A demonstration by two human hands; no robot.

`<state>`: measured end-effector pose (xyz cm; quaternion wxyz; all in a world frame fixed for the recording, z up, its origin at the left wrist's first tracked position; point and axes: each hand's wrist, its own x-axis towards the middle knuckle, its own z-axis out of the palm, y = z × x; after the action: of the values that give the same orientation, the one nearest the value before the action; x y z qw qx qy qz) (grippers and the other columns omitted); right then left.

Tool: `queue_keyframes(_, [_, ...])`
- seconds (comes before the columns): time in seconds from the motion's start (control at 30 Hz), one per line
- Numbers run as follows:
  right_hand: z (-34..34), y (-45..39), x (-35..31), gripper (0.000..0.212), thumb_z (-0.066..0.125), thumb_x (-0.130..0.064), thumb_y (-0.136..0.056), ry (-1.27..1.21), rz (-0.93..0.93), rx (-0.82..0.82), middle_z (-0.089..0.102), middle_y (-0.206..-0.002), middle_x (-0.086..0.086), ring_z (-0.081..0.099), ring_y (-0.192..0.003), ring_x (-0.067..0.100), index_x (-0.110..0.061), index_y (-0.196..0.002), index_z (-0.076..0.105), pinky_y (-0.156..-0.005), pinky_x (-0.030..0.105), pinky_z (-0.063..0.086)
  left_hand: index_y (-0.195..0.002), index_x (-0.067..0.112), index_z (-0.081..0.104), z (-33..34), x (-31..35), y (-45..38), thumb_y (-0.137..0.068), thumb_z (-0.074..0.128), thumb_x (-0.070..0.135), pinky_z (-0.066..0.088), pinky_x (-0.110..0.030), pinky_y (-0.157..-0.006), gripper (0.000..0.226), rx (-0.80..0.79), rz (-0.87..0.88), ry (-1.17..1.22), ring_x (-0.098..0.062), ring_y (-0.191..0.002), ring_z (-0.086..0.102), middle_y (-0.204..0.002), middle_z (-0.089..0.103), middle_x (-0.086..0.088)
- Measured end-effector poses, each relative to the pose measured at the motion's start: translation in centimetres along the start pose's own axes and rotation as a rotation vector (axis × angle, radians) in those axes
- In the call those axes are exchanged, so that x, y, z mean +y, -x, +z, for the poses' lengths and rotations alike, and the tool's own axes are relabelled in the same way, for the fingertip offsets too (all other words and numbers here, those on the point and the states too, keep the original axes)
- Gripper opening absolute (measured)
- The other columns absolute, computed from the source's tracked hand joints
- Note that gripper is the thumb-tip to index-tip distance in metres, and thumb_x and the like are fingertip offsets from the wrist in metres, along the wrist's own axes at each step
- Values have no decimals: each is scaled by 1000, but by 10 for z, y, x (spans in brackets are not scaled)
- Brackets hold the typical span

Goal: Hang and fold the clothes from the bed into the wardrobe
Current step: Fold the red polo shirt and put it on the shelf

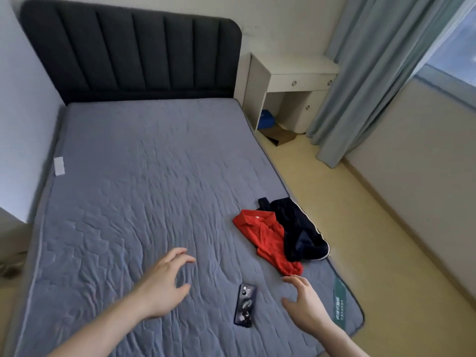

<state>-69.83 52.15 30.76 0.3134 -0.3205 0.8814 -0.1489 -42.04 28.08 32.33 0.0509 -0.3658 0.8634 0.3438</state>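
A wide blue-grey quilted mattress (144, 176) fills the view, seen from above by the person standing at its foot. 2 garments lie together near its right edge, at about 2 o'clock from the centre of the view: a crumpled red collared polo shirt (268, 238) and, touching it on the far right, dark navy shorts with pale trim (300, 233). The shirt's long axis runs roughly from 11 o'clock to 5 o'clock. Both hands hover empty with fingers spread wide. The right hand (306, 302) is much the nearer, the shirt's lower end lying just beyond its fingertips at 12 o'clock. The left hand (164, 282) is well apart, the clothes at its 2 o'clock. A dark phone (245, 304) lies between the hands; it seems face down.
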Motion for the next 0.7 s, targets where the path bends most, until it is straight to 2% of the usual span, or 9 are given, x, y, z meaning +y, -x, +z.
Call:
queue_keyframes(0.1, [8, -69, 37, 55, 65, -16, -90, 31, 26, -53, 42, -152, 0, 42, -142, 14, -19, -143, 52, -115, 22, 31, -143, 41, 45, 28, -1, -40, -93, 63, 40, 32, -27, -116, 53, 8, -63, -40, -10, -145, 38, -161, 24, 18])
queue_keyframes(0.23, [44, -156, 81, 59, 64, -14, -88, -1, 60, -69, 40, -155, 2, 41, -142, 18, -17, -146, 51, -115, 25, 32, -141, 37, 49, 75, -13, -96, -93, 65, 33, 33, -28, -116, 50, 26, -129, -40, -9, -144, 39, -158, 28, 18])
queue_keyframes(0.4, [111, -256, 140, 69, 59, -20, -88, 94, 118, -108, 19, -167, 11, 22, -152, 32, -25, -154, 41, -122, 36, 23, -136, 36, 52, 159, -56, -168, -90, 69, 26, 27, -18, -112, 50, -2, -174, -42, -7, -141, 43, -155, 33, 18])
queue_keyframes(0.47, [133, -291, 165, 70, 58, -23, -88, 167, 159, -121, 13, -168, 15, 16, -152, 37, -26, -156, 39, -124, 39, 20, -136, 39, 51, 191, -76, -194, -91, 67, 27, 28, -18, -113, 49, -25, -169, -45, -5, -141, 41, -155, 31, 20])
queue_keyframes(0.57, [163, -332, 201, 66, 55, -24, -89, 252, 219, -144, 6, -169, 15, 11, -152, 40, -28, -154, 42, -124, 45, 23, -136, 40, 48, 230, -104, -227, -92, 65, 30, 31, -26, -117, 48, -59, -160, -63, -7, -144, 38, -156, 29, 21])
queue_keyframes(0.7, [193, -371, 232, 48, 51, -33, -94, 369, 250, -180, 2, -170, 14, 8, -154, 39, -33, -141, 57, -121, 52, 28, -136, 37, 51, 266, -132, -252, -91, 65, 30, 30, -24, -116, 47, -65, -164, -71, -8, -142, 42, -156, 33, 17])
